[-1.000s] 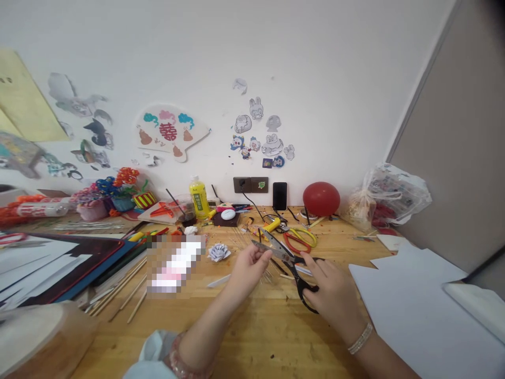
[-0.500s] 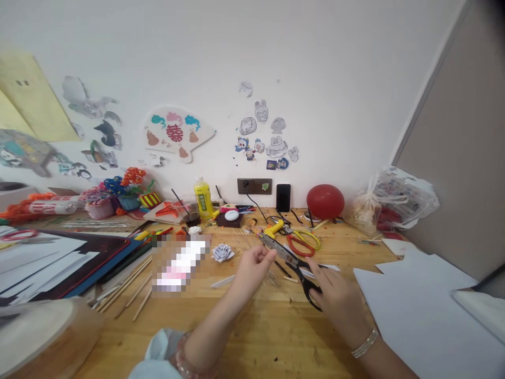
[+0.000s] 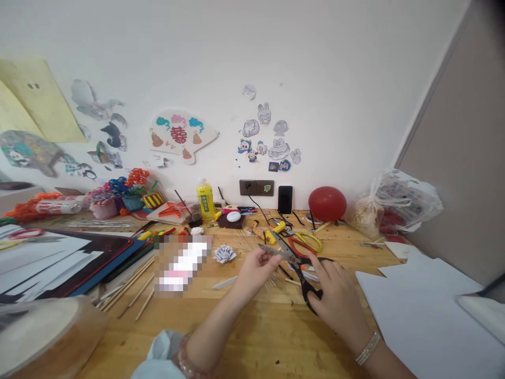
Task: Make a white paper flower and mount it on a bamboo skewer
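Observation:
My right hand grips the black handles of a pair of scissors, whose blades are spread apart and point away to the left. Just beside the lower blade, my left hand is closed in a pinch. Whatever lies between its fingertips is too small to make out. Left of that hand rests a folded paper flower, pale grey-white with pointed petals. A white paper strip lies in front of the flower. Thin wires are scattered under and behind my hands.
Behind the scissors lie a yellow glue gun and red-and-yellow-handled scissors. A red balloon, a phone and a yellow drink bottle stand along the wall. White paper sheets cover the right; wooden sticks lie left.
The scissors' blades have gone from nearly closed to spread apart, and the handles have parted. My left hand stays pinched near the blades. The whole view has shifted slightly.

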`<control>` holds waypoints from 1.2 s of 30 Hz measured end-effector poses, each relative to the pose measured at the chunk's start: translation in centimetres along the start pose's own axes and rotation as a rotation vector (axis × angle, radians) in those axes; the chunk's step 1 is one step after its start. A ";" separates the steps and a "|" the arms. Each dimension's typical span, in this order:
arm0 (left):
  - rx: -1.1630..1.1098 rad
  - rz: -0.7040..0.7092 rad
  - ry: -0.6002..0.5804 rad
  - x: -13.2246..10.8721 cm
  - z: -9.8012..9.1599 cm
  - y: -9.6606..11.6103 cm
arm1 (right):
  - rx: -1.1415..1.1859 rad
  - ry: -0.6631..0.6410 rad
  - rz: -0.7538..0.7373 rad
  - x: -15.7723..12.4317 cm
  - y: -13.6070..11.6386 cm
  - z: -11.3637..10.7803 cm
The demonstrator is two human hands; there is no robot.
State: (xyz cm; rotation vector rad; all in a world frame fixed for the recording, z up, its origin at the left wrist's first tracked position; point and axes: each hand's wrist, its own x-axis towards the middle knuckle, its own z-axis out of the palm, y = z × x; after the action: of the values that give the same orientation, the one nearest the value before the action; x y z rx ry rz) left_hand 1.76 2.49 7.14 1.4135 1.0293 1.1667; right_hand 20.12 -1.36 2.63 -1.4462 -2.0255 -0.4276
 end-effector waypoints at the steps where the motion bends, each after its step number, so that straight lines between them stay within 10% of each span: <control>1: -0.013 -0.006 -0.005 0.0 0.0 0.0 | 0.026 -0.002 -0.002 0.0 0.0 0.0; 36: -0.022 -0.033 0.002 -0.2 -0.4 -0.1 | 0.174 0.031 0.033 0.0 -0.3 -1.0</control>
State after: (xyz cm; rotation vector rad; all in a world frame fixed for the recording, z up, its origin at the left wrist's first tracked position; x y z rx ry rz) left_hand 1.36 2.36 7.04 1.3737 1.0347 1.1526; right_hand 20.16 -2.01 3.43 -1.3563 -1.9598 -0.2518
